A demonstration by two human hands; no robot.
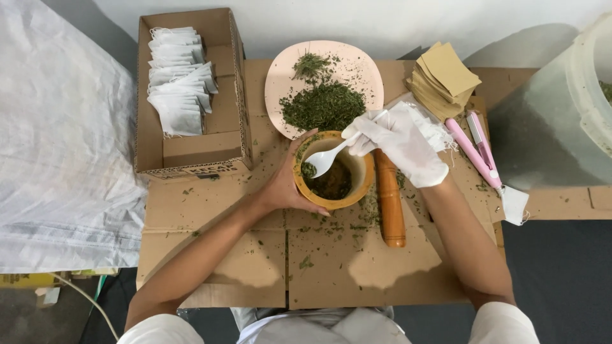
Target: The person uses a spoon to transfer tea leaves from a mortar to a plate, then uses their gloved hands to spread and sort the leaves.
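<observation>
The bare left hand (285, 185) is gripping the wooden mortar (333, 171) while the gloved right hand (401, 145) is holding a white spoon (328, 158) inside it; overloading is risking herb spillage onto the cardboard-covered table (255, 255) beneath both hands.

Mortar (357, 191): turned wood, smooth, slight sheen. Pestle (390, 204) at its 3 o'clock: same wood, glossier. Spoon (328, 158): white plastic, smooth. Right hand (401, 146): thin white glove, matt, crinkled; left hand (284, 185) bare. Plate (363, 67) at 12 o'clock: pale pink, smooth, dull gloss. Herbs (323, 105): dry, flaky, matt. Box (185, 156) and mat (255, 255): brown corrugated cardboard, matt. Bags (178, 79) in box: white fibrous paper.
</observation>
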